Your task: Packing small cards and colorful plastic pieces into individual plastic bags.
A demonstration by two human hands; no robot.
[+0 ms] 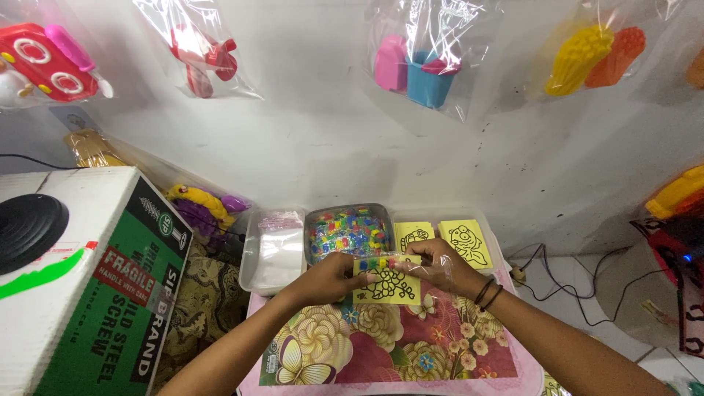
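Observation:
My left hand (331, 279) and my right hand (438, 265) hold one yellow card (389, 284) between them above the flowered tabletop (381, 345). The card bears a black outline drawing and has a clear plastic sleeve about it. A row of small coloured pieces sits along its top edge. My left fingers pinch the card's left side, my right fingers its upper right corner. Just behind the hands stands a clear tub of small coloured pieces (348, 230).
Two more yellow outline cards (465, 240) lie behind my right hand. A white tray with clear bags (274, 251) stands left of the tub. A large cardboard box (81, 279) fills the left. Bagged plastic toys (419, 64) hang on the wall. Cables (579, 282) trail at right.

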